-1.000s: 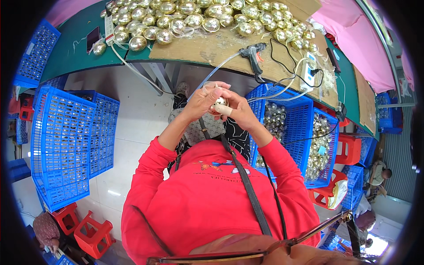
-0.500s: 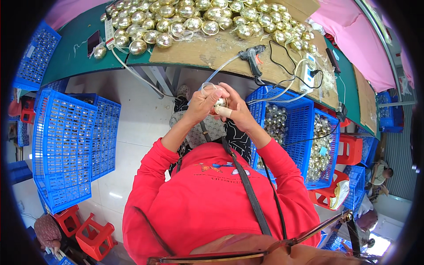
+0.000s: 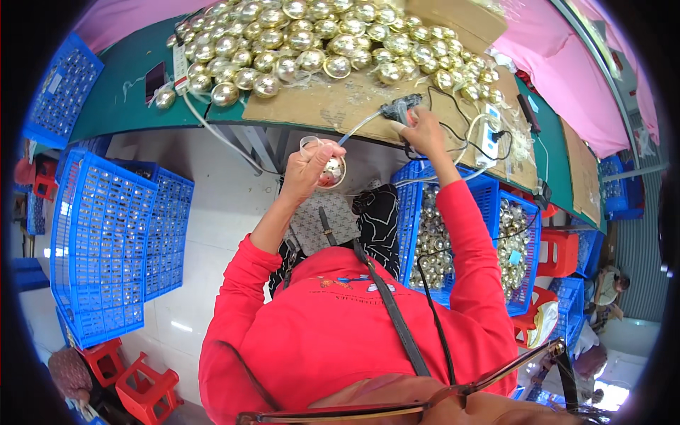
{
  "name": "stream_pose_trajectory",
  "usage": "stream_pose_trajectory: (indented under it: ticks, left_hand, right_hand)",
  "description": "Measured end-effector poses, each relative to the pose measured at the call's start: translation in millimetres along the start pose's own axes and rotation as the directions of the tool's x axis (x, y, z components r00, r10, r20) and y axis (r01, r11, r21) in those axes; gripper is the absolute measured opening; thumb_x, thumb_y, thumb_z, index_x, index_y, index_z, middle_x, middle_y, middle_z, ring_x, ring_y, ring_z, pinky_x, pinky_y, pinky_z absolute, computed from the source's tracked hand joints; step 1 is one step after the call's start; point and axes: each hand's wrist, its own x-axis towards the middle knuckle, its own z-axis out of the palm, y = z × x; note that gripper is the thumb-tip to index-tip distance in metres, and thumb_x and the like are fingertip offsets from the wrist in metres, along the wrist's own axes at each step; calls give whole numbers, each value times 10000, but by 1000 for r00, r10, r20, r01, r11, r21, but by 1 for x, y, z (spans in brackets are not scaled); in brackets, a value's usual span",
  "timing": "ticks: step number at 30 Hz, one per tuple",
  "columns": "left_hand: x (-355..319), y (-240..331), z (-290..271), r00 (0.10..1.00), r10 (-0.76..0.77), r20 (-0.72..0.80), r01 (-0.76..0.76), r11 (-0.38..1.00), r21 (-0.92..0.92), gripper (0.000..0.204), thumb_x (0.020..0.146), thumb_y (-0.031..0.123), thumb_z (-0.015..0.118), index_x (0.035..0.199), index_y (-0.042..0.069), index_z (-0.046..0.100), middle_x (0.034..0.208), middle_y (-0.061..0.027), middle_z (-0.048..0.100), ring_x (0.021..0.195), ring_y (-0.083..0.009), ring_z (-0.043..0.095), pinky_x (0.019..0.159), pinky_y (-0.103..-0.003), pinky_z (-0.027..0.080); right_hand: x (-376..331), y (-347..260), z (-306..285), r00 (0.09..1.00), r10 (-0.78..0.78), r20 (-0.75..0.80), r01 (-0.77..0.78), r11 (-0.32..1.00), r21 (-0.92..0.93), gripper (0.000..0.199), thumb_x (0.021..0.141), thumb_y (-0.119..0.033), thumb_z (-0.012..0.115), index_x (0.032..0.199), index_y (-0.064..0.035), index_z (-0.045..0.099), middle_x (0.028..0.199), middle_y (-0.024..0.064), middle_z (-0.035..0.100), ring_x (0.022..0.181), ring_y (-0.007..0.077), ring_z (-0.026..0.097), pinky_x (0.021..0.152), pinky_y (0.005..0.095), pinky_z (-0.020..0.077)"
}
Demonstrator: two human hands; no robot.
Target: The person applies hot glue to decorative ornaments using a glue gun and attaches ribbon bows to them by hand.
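My left hand is closed on a shiny gold ball ornament, held up in front of the table's near edge. A loop of clear ribbon sticks up above the fingers. On the cardboard, my right hand has its fingers wrapped around the hot glue gun, whose dark nozzle end points away to the upper right. A translucent glue stick trails from the gun's back toward my left hand. My fingers hide part of the gun's handle.
A heap of gold balls covers the table's far side. A power strip with cords lies at the right. Blue crates of balls stand by my right side, stacked blue crates at the left, and red stools lower left.
My right hand has left the ball and reached right to take hold of the glue gun. The ball has stayed in my left hand, which has shifted slightly left.
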Motion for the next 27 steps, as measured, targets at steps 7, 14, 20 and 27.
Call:
stream_pose_trajectory:
  ticks: [7, 14, 20, 27]
  left_hand:
    - [6, 5, -19, 996, -49, -75, 45, 998, -45, 377, 943, 329, 486, 895, 0, 663, 892, -49, 627, 844, -109, 553, 770, -241, 425]
    - [7, 3, -21, 991, -71, -117, 64, 996, -67, 378, 942, 335, 489, 896, 1, 662, 901, -43, 627, 839, -102, 557, 776, -239, 427]
    - [14, 4, -17, 987, -106, -124, 101, 994, -49, 354, 948, 302, 484, 905, -10, 647, 949, -49, 597, 785, -72, 533, 688, -205, 430]
    - [19, 6, -6, 980, -130, -151, 138, 990, 41, 361, 947, 303, 488, 910, -14, 659, 898, -30, 597, 769, -64, 526, 694, -202, 417]
  right_hand:
    - [20, 14, -5, 980, 84, 178, -85, 996, -4, 391, 651, -385, 717, 782, -30, 618, 764, 134, 632, 674, 276, 594, 632, 384, 466]
    - [9, 36, -16, 970, 158, 182, -238, 512, 825, 298, 758, -236, 671, 912, 17, 637, 790, 50, 625, 668, 97, 547, 602, 222, 421]
    - [-6, 11, -47, 966, -58, 251, -257, -159, 953, 303, 808, -175, 599, 1039, 17, 558, 919, 105, 604, 653, 155, 573, 598, 292, 470]
    - [-38, -51, -75, 961, -11, 277, -253, 380, 890, 229, 787, -128, 638, 967, 3, 585, 763, 80, 619, 621, 144, 574, 586, 275, 473]
